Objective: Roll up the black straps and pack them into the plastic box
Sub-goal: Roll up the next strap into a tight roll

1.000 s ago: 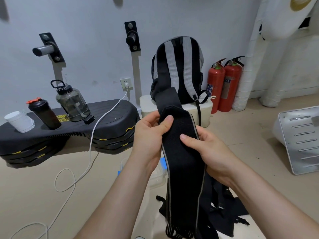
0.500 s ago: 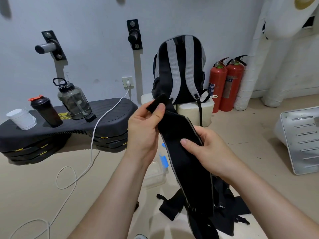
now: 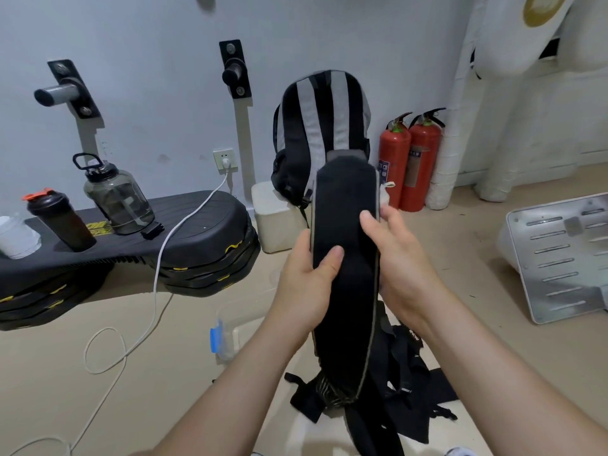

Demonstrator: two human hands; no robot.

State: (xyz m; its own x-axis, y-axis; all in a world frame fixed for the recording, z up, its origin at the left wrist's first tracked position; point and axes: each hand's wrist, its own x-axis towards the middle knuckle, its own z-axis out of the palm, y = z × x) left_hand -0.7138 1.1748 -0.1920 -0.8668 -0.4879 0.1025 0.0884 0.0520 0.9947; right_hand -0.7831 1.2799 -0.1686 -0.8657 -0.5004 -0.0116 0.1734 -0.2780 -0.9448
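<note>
Bottom centre of frame: pile (image 3: pixel 408 366) of black straps on the floor (image 3: pixel 98 390), loose, none rolled.

One strap (image 3: pixel 345 274) is lifted out of it. Long axis near vertical in frame: free end up at centre, above the hands; tail drops between the forearms to the pile.

Left hand (image 3: pixel 302 291): clamped on the strap's left edge, thumb across the front, fingers behind.
Right hand (image 3: pixel 401 268): gripping the right edge a little higher, one fingertip on the front face, the rest behind (motion blur, finger detail soft). Hands level-ish, apart by the strap's width.

Judgement: the roll has to start at the top end, which stands above both hands; right hand is nearer to it.

Box (image 3: pixel 230 327): clear plastic, blue latch, on the floor lower left of the hands, just beside the left forearm. No strap shows inside; the forearm hides part of it.

Far: backpack (image 3: pixel 322 126) at the wall, behind the strap's top end.
</note>
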